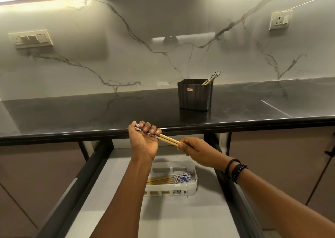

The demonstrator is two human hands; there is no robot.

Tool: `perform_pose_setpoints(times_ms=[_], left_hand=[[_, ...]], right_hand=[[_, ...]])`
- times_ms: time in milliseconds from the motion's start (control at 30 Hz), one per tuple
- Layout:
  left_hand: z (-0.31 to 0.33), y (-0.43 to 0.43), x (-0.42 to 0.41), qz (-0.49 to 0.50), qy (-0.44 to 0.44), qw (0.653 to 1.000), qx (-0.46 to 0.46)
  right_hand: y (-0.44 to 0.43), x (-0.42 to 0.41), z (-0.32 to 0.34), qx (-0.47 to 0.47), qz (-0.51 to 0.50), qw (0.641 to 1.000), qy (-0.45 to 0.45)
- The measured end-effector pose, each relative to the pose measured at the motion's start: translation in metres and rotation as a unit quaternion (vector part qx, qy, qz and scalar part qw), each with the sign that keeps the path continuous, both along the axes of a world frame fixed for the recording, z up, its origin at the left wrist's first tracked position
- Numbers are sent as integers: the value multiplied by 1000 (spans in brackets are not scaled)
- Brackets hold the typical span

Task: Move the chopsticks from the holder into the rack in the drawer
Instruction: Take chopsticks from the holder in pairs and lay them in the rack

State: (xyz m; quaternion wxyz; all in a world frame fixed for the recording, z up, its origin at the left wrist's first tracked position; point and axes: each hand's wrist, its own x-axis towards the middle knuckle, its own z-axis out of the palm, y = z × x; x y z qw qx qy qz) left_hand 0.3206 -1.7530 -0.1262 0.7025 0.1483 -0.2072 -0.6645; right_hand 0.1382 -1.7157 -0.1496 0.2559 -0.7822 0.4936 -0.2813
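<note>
Head camera: left hand fingers curl round the patterned ends of two chopsticks, right hand pinching their plain tips above the open drawer. Its white rack holds more sticks, partly hidden by the forearm; the black holder on the counter has another pair.

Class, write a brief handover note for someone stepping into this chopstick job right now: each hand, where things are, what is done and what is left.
Left hand: grips the patterned ends of the held pair, above the open drawer.
Right hand: pinches the same pair's plain tips.
Holder: on the counter, with at least two remaining chopsticks leaning in it.
Rack: in the drawer, with several racked chopsticks lying flat in it.
Done: some chopsticks are already in the rack.
Left: lay the held pair in the rack, then move the remaining chopsticks.
</note>
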Motion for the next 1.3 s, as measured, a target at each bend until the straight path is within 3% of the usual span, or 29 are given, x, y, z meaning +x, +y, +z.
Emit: perform_pose_setpoints(times_ms=[233,433,600,733,900,1067,1300], left_hand=[[-2,0,-2,8,8,1000,3],[-4,0,-6,20,1,1000,20],[-4,-2,-9,39,-2,999,38],[-1,-2,-15,32,-37,998,30],[-2,0,-20,-4,-115,993,3],[-1,1,-19,-45,-133,989,-55],[-1,4,-16,-78,-220,969,-86]], right_hand=[[-1,-2,-3,-97,-8,993,69],[0,7,-6,-219,-5,961,170],[-2,11,-7,-236,-22,955,179],[-4,10,-5,-181,-41,977,107],[-6,0,-2,-50,-37,996,-56],[-5,-9,2,127,8,963,-238],[-1,-9,6,158,32,941,-298]])
